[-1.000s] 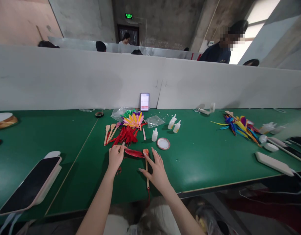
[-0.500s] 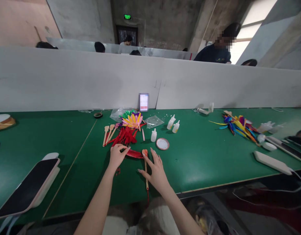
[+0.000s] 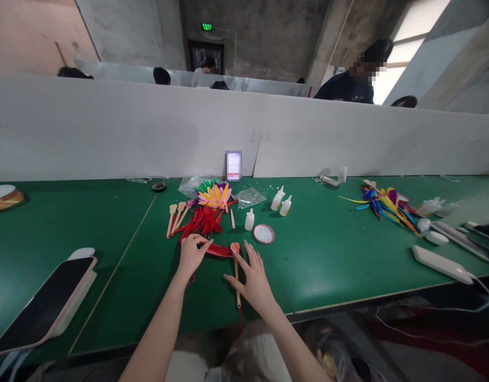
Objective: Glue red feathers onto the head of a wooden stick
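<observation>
My left hand (image 3: pixel 193 253) pinches a red feather (image 3: pixel 220 250) between thumb and fingertips. The feather's other end reaches the round head of a wooden stick (image 3: pixel 238 270), which lies on the table with a red cord at its lower end. With fingers spread, my right hand (image 3: pixel 250 273) rests a fingertip on that head, where the feather meets it. Just beyond my left hand is a heap of red feathers (image 3: pixel 204 220). Similar wooden sticks (image 3: pixel 172 220) lie to its left. A white squeeze bottle (image 3: pixel 250 219) and a round lid (image 3: pixel 264 233) stand past my right hand.
Yellow and pink feathers (image 3: pixel 215 196) lie behind the red heap, near a plastic bag (image 3: pixel 250 197) and more glue-type bottles (image 3: pixel 277 198). A phone (image 3: pixel 233 165) leans on the white partition (image 3: pixel 129 127). Black tape (image 3: pixel 159 187) and a large dark-topped device (image 3: pixel 45 305) are leftward; coloured feathers (image 3: pixel 387 206) lie rightward.
Hardly anything differs. My left hand has shifted very slightly to the right along the feather; my right hand keeps its place on the stick's head.
</observation>
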`<state>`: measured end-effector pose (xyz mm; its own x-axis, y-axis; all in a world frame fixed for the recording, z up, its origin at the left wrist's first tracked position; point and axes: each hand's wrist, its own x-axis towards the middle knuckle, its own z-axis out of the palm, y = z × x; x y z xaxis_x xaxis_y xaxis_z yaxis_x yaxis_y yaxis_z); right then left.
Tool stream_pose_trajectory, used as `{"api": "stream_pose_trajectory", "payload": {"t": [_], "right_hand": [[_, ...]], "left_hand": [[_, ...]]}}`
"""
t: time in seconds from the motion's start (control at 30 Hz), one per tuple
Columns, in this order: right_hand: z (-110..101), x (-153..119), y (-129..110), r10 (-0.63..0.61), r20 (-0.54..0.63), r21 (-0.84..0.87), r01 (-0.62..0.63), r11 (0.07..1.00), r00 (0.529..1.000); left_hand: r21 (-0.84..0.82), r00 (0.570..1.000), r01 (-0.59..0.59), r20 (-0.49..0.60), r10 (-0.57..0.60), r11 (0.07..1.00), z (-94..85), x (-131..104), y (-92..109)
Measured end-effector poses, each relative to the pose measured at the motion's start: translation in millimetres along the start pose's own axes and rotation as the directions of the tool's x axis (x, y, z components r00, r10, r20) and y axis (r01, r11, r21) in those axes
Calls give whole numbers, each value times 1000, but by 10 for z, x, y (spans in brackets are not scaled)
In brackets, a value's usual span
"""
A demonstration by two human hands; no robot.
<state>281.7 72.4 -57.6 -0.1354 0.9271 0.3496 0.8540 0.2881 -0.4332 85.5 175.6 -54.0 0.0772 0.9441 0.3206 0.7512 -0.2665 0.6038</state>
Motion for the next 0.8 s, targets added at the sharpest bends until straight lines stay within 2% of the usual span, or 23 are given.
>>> {"api": "stream_pose_trajectory", "payload": {"t": [0.43, 0.53, 0.63, 0.7, 0.8], "right_hand": [[10, 0, 2, -2, -4, -14, 1, 1000, 1000], [7, 1, -3, -3, 0, -17, 3, 1000, 1000], [-10, -1, -13, -9, -4, -16, 9, 1000, 1000], [-25, -5, -23, -11, -4, -21, 11, 1000, 1000], [-44, -14, -39, -15, 10, -36, 15, 999, 1000]], "left_hand": [[5, 1000, 17, -19, -17, 1000, -8, 4, -5], [-49, 998, 0, -60, -3, 999, -61, -4, -29], [-83, 991, 31, -131, -42, 996, -122, -38, -45], [-110, 989, 80, -115, -93, 991, -147, -66, -37], [-139, 989, 138, -28, -143, 981, -162, -105, 11]]}}
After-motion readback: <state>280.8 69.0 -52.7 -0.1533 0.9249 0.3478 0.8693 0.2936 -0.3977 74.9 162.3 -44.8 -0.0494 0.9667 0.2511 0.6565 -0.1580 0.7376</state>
